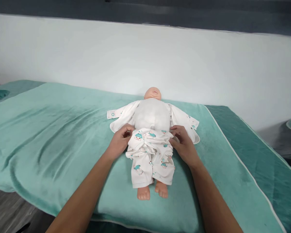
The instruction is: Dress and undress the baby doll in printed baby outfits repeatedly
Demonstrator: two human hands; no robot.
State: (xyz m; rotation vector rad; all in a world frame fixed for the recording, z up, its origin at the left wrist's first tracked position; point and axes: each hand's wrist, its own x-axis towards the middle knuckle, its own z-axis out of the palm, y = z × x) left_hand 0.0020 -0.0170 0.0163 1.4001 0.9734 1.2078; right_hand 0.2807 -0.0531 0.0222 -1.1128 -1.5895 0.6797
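The green blanket (63, 129) spreads widest before me, and the doll (152, 113) lies on its back on it, its shirt (180, 116) open to both sides. The trousers (142, 165) are on its legs, bunched at the hips, with the feet (143, 193) showing below. I judge the step as settling the waistband: my left hand (123, 137) is pinched on one side; my right hand (183, 142) touches the other, thumb and fingers curved, though I cannot tell if they grip. Any further adjusting calls for an even hold on both sides.
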